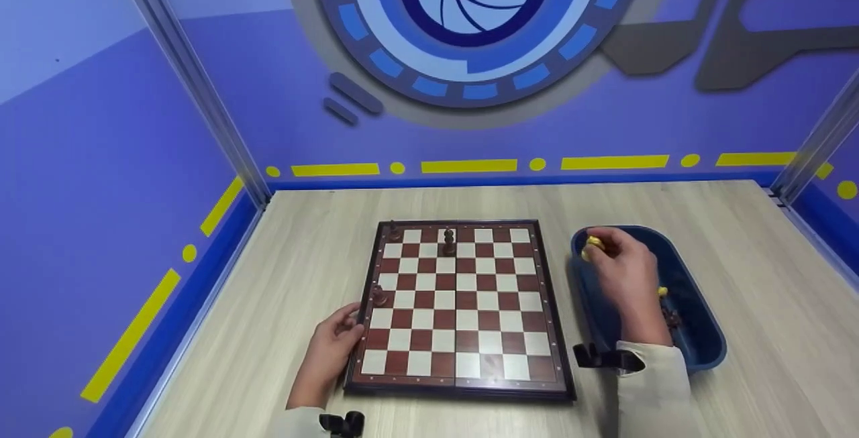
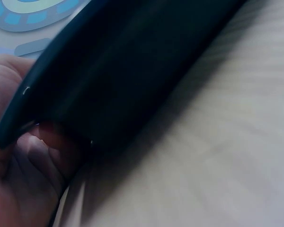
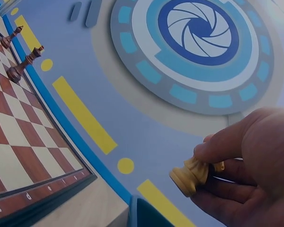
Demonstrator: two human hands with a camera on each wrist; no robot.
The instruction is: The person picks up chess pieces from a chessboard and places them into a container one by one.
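Head view, chessboard: the chessboard point(image 1: 483, 324) lies unfolded on the pale wooden surface point(image 1: 228, 357), checked side up, nearer the surface's far edge than its side edges would suggest at a glance.
Head view, dark pieces: a small dark piece point(image 1: 394, 231) stands at the board's far left corner; a tall dark piece point(image 1: 449, 243) stands near the far edge, just left of the middle seam; another, the side dark piece point(image 1: 380, 296), is by the left edge.
Head view, left hand: the left hand point(image 1: 329, 347) is at the board's left edge, towards the near corner, fingers bent against the rim.
Head view, right hand: the right hand point(image 1: 625, 267) is above the far left part of the blue bin point(image 1: 701, 341), pinching a yellow piece point(image 1: 593, 243).
Head view, bin: it sits right of the board, with another yellow piece point(image 1: 663, 291) and some dark pieces point(image 1: 671, 319) inside.
Left wrist view, rim: the board's dark side fills the middle; fingers curl round it, tips partly in shadow.
Right wrist view, pinch: thumb and fingers close on the yellow piece, its base pointing down and left; fingers cover part of it.
Right wrist view, board: two dark pieces stand near its far edge.
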